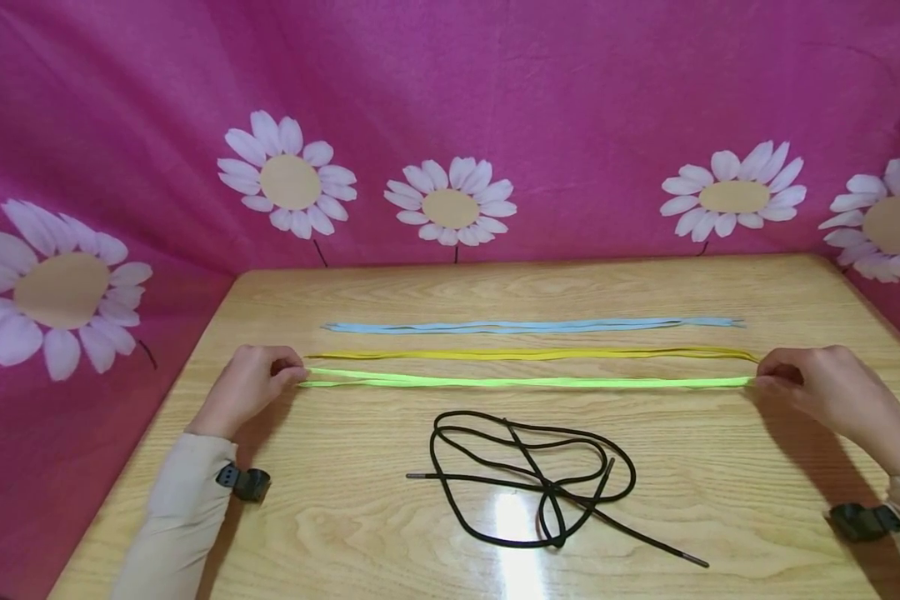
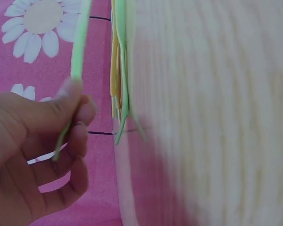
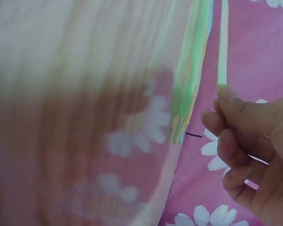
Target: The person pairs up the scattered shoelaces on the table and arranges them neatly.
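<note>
A neon green flat shoelace [image 1: 525, 382] is stretched straight from side to side between two hands. My left hand [image 1: 251, 385] pinches one end between thumb and forefinger; in the left wrist view, a short tail of the held lace [image 2: 79, 52] hangs below the pinch. At the other end, the thumb and fingertips of my right hand [image 1: 832, 392] pinch the lace, seen raised above the tabletop in the right wrist view. Another green lace [image 2: 123, 70] lies on the table under it. Just beyond is a yellow shoelace [image 1: 525, 354], laid out lengthwise.
Farther back lies a light blue shoelace [image 1: 525, 326], parallel to the others. Round black laces [image 1: 510, 543] with hard tips form a loose tangle nearer the front of the wooden table [image 1: 330, 517]. A magenta cloth [image 1: 570, 100] with white daisies hangs behind and beside the table.
</note>
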Demonstrator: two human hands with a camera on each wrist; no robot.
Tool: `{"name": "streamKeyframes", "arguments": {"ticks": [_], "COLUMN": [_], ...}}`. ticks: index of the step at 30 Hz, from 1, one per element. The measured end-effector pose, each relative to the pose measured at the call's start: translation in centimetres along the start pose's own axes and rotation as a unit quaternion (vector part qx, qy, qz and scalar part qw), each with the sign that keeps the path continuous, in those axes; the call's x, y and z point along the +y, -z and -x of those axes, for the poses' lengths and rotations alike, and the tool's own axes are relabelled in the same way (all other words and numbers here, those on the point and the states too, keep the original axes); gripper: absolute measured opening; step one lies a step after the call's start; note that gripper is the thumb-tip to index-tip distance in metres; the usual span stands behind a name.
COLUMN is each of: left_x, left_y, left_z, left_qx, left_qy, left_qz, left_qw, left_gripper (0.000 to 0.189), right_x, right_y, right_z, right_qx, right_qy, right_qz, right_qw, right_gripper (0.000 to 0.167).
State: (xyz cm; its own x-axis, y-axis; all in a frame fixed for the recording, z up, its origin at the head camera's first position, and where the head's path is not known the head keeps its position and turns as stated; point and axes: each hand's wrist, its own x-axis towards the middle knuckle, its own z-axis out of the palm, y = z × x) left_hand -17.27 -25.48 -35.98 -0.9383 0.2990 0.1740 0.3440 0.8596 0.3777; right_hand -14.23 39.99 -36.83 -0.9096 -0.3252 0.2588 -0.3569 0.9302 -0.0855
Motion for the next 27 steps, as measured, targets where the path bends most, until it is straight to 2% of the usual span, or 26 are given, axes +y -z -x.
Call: {"name": "streamKeyframes", "arguments": {"ticks": [6, 13, 22, 27], "left_x": [-0.2, -0.6, -0.6, -0.4], "left_y": [-0.4, -0.7, -1.0, -0.9], "left_z": [-0.5, -0.5, -0.5, -0.4], "left_qx": [-0.006, 0.002, -0.024, -0.032], "left_qy": [-0.002, -0.004, 0.002, 0.002], "left_qz": [-0.004, -0.006, -0.011, -0.012], "left_qw": [1.0, 1.0, 0.9997, 0.9994], "left_gripper": [0.003, 0.005, 0.009, 0.011], "right_x": [0.4, 0.9, 1.5, 1.6], "right_y": [-0.3, -0.6, -1.0, -0.9], "right_z": [0.1, 0.1, -0.2, -0.3], "right_qx": [-0.022, -0.034, -0.042, -0.065], "right_qy": [-0.023, -0.014, 0.002, 0.0], "right_qz": [-0.011, -0.019, -0.011, -0.021], "right_qw": [0.9994, 0.9991, 0.999, 0.9976], "right_gripper": [0.013, 0.015, 0.016, 0.018]}}
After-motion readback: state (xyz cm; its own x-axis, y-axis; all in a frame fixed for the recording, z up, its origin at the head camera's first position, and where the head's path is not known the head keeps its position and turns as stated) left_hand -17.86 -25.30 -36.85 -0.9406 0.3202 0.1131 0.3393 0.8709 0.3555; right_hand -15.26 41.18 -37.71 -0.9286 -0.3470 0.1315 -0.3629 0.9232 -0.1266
